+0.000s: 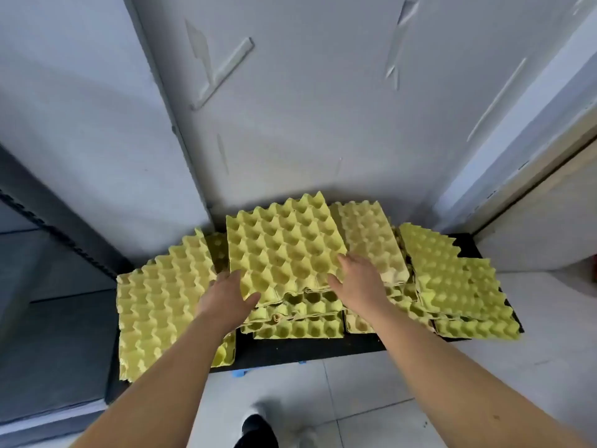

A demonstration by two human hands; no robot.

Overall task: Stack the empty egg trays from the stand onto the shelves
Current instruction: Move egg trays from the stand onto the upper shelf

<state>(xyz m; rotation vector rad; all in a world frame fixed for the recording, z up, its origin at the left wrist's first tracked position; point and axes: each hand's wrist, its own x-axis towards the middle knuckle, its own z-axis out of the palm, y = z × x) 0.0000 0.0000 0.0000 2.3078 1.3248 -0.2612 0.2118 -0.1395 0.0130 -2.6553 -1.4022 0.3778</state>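
Several yellow egg trays lie in loose piles on a low black stand [316,349] against the wall. The top tray of the middle pile [281,244] is tilted up at its far edge. My left hand [226,299] grips its near left corner, thumb on top. My right hand [358,279] holds its near right edge, fingers over the top. Another pile of trays [161,302] lies to the left, a paler tray [371,240] sits behind my right hand, and more trays [452,282] lie at the right.
A dark metal shelf unit [48,286] stands at the left. Grey wall panels [307,108] rise behind the stand. A pale tiled floor [371,383] lies in front, with my shoe [255,428] at the bottom edge.
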